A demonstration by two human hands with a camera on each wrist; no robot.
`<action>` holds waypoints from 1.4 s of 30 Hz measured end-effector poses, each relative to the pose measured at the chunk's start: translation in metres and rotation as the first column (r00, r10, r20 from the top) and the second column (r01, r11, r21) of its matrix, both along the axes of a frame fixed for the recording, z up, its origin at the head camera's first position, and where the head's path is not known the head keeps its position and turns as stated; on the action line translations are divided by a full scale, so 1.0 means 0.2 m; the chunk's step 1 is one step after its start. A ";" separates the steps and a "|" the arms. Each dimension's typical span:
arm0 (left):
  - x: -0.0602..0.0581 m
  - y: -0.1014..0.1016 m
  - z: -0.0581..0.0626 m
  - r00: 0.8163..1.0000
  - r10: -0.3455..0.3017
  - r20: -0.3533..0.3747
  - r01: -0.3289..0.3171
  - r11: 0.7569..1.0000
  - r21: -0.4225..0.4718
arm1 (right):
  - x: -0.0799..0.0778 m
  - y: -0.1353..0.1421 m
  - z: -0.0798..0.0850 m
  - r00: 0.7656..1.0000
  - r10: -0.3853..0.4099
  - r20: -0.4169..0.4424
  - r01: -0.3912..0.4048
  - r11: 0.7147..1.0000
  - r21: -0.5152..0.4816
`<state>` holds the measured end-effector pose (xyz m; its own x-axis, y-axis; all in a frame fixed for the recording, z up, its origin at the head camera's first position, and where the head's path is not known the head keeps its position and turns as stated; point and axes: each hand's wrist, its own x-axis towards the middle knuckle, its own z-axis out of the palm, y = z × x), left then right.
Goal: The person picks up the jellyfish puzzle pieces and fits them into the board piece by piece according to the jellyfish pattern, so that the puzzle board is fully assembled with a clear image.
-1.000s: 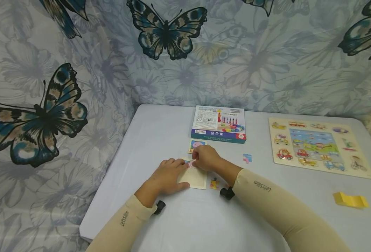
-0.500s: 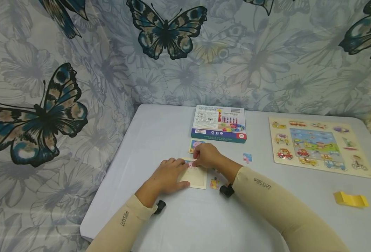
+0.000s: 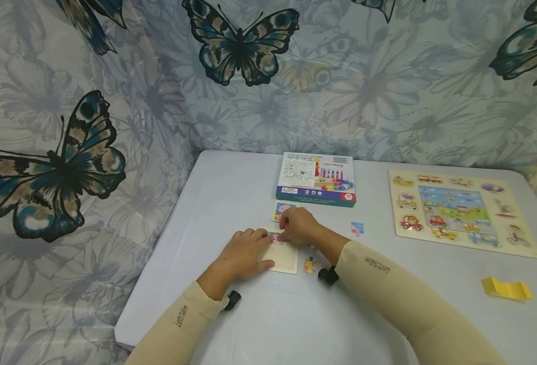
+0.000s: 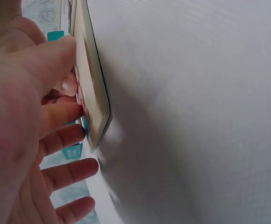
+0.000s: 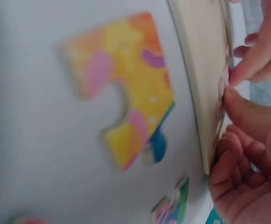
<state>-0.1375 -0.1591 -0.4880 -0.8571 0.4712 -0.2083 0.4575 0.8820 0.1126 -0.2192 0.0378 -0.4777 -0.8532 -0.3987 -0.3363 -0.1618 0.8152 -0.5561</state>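
“LetsSlim” sleeves [image 3: 400, 291], hands [image 3: 242, 253] at puzzle [image 3: 285, 257]

A children's play corner is suggested at a white table [image 3: 296, 324], though whether it stands in a home or a studio cannot be told. Behind the table and to its left, a floral backdrop [image 3: 378, 96] printed with butterflies [image 3: 240, 48] is seen. On the table, a vehicle picture board [image 3: 460, 210], a printed toy box [image 3: 316, 180] and puzzle pieces [image 3: 310, 266] are laid out.
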 end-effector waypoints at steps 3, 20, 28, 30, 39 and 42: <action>0.00 0.01 -0.01 1.000 0.008 -0.003 -0.008 1.000 -0.018 | 0.01 0.06 0.02 0.998 0.044 -0.034 -0.045 0.999 -0.008; 0.02 0.01 0.00 0.999 -0.014 0.033 0.013 0.999 0.030 | -0.05 0.80 0.11 0.999 -0.052 -0.004 0.052 0.969 0.240; 0.02 0.00 0.00 0.999 -0.031 0.011 0.030 0.999 0.026 | -0.02 0.84 0.05 0.997 -0.078 -0.027 0.082 0.977 0.198; 0.02 0.01 0.00 0.999 -0.030 0.013 0.029 0.999 0.027 | -0.01 0.83 0.05 0.995 -0.096 -0.030 0.100 0.978 0.182; 0.02 0.03 -0.01 1.000 -0.026 0.010 0.026 0.999 0.022 | 0.01 0.70 0.11 0.990 -0.138 -0.001 0.138 0.990 0.008; 0.01 0.04 -0.02 0.999 -0.035 0.005 0.035 0.999 0.014 | 0.03 0.57 0.11 0.988 -0.141 0.057 0.145 0.986 -0.085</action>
